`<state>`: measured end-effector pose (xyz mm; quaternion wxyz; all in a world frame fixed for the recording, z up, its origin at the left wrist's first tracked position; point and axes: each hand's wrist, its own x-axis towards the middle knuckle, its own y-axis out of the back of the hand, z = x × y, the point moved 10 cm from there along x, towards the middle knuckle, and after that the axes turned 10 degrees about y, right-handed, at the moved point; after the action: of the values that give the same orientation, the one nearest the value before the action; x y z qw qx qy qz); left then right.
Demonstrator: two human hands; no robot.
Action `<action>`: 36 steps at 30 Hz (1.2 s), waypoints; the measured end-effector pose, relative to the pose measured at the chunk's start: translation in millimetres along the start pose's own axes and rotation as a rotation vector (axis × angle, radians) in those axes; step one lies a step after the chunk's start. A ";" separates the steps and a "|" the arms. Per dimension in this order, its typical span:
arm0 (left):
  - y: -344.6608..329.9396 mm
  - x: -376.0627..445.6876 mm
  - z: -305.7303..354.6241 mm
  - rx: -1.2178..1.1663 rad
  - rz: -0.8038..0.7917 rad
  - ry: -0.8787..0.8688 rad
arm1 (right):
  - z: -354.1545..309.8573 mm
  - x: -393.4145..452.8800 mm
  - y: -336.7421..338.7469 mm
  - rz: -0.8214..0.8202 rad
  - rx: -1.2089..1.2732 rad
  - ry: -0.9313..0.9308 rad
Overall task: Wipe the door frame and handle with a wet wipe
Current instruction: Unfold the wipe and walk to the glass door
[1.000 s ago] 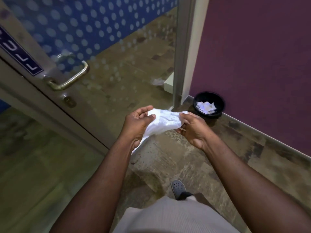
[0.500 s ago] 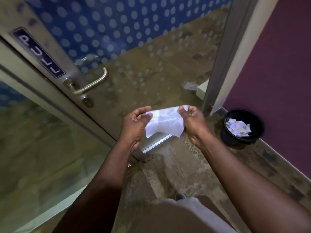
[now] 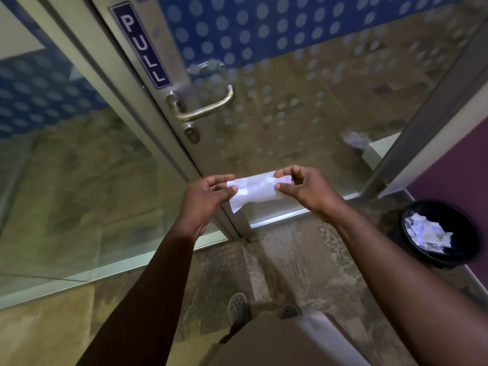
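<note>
Both hands, left (image 3: 208,196) and right (image 3: 303,187), pinch wet wipe (image 3: 253,190) (now stretched flatter); handle (image 3: 203,108) nearer.

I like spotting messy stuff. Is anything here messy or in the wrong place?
Yes: a crumpled bit of paper lies on the floor behind the glass door, not in the black bin, which already holds used wipes. Nothing looks broken.
</note>
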<state>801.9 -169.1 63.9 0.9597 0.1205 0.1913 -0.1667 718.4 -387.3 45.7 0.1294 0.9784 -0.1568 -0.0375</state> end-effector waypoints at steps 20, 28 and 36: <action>108.6 17.4 30.4 -0.104 0.167 -0.084 | -61.6 48.0 -88.0 0.005 0.298 -0.062; 107.1 -3.1 50.8 0.329 0.498 -0.317 | -83.9 42.6 -115.7 0.142 -0.308 0.095; 92.8 -17.5 42.7 0.291 0.530 -0.411 | -74.6 31.8 -155.3 0.163 0.061 -0.036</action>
<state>834.6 -92.0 124.9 0.9608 0.2652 -0.0690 0.0418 803.1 -236.9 75.4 0.0995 0.9650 -0.2392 -0.0399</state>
